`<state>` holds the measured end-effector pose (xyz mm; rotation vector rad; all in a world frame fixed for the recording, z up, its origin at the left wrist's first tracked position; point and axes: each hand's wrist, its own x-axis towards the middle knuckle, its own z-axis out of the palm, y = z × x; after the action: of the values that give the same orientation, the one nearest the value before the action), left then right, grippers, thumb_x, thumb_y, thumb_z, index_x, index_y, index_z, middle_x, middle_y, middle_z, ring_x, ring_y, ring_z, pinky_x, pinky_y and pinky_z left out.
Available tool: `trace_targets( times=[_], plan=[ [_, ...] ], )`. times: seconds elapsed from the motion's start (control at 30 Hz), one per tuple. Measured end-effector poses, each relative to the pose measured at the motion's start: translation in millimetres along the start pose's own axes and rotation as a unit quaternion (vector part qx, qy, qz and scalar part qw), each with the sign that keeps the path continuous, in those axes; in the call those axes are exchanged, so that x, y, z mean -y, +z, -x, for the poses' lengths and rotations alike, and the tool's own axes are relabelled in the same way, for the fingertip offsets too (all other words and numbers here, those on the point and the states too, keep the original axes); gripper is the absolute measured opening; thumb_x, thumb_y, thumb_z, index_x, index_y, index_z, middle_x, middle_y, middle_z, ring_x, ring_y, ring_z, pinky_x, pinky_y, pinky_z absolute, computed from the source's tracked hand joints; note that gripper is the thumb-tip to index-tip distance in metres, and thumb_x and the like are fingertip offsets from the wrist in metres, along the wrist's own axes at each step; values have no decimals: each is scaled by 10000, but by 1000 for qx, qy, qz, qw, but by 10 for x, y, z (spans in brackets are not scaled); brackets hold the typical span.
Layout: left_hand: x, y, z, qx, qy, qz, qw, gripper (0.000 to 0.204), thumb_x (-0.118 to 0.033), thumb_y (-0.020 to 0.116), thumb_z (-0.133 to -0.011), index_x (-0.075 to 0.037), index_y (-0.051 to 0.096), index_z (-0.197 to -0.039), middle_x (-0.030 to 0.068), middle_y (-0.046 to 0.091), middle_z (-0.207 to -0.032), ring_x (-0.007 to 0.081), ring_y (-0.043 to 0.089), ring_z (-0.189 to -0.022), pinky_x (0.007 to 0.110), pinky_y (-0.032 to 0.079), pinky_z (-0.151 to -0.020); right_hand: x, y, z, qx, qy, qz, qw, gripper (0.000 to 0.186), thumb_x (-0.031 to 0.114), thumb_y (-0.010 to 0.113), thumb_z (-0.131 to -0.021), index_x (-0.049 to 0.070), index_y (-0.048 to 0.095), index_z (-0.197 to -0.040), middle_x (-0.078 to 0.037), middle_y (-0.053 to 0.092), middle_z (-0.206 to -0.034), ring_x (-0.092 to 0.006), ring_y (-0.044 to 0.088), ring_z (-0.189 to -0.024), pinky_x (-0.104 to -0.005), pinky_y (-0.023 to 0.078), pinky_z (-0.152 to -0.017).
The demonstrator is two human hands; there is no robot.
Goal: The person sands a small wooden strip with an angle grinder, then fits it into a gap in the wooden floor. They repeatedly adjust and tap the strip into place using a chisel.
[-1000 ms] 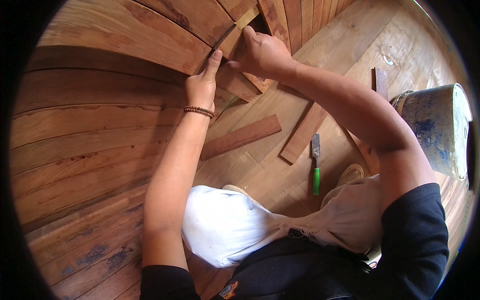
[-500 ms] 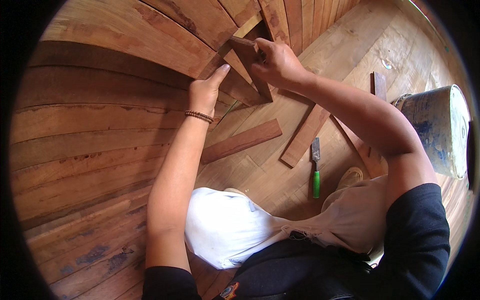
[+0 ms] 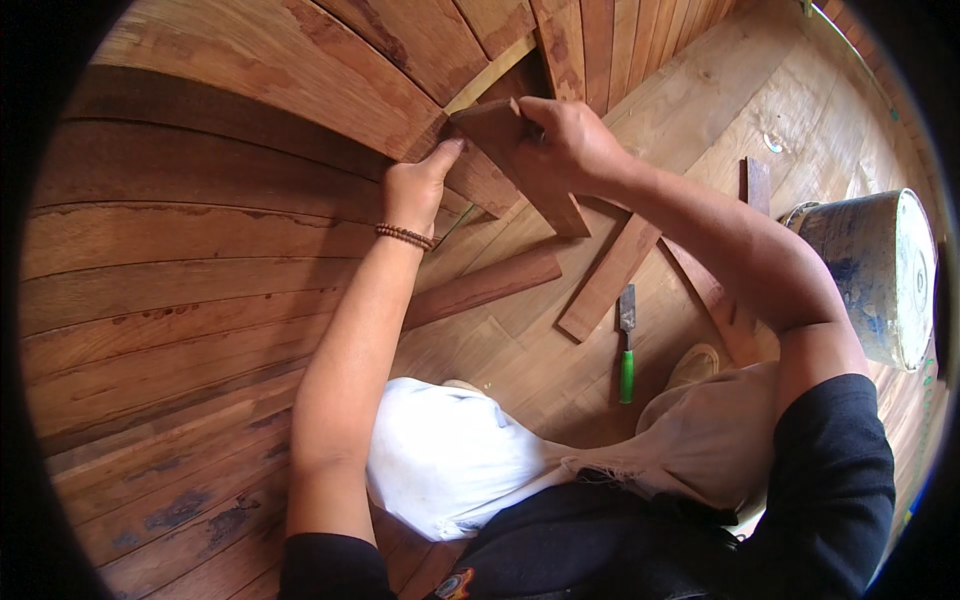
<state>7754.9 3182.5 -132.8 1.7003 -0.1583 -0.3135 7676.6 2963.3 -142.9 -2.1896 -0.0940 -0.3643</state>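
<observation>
The short board [image 3: 520, 165] now stands clear of the plank wall [image 3: 250, 200], lifted and tilted so its broad dark face shows, where a second ago it lay tucked into the gap between planks. The right hand [image 3: 570, 140] grips its upper end (fingers curled over the top edge) and sits lower than before. The left hand [image 3: 420, 180] has slid down, its thumb now touching the board's upper left corner.

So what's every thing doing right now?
Short board: tilted, gripped by right hand.
Left hand: pressing the plank wall.
Chisel: lying flat on the floor.
Loose strips: lying flat.
Bucket: standing upright on the floor.
</observation>
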Motion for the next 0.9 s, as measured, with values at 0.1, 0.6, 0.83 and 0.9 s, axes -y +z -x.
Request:
trace_targets(
  times=[0.1,0.6,0.83,0.9],
  plan=[
    [-25,33,22,4,-1,15,1000,441,-186,872,-910,74,728,-1235,92,714,-1282,173,649,-1163,330,484,-1046,-128,-121,-181,28,-6,-64,998,301,137,699,-879,4,687,-1148,-175,741,-943,-232,717,-873,-397,567,-805],
    [26,167,-56,-32,54,6,998,619,-326,904,-874,62,709,-1314,129,687,-1395,202,601,-1309,358,434,-1150,-222,65,-417,38,102,32,994,326,251,634,-1039,-26,632,-1212,-247,732,-1132,-356,729,-1051,-458,592,-903],
    [1,230,13,-74,40,9,996,631,-314,931,-852,90,715,-1286,118,696,-1361,179,616,-1252,340,450,-1124,-230,469,-208,-85,-2,124,989,648,383,834,-869,-36,469,-1203,-303,712,-1081,-513,679,-1071,-544,570,-908],
    [-60,209,19,-55,14,8,998,632,-307,927,-859,94,708,-1296,131,697,-1360,180,615,-1257,344,457,-1116,-173,485,-238,-76,23,124,989,643,353,835,-850,-75,476,-1169,-305,671,-1113,-480,683,-1059,-522,583,-888]
  ],
)
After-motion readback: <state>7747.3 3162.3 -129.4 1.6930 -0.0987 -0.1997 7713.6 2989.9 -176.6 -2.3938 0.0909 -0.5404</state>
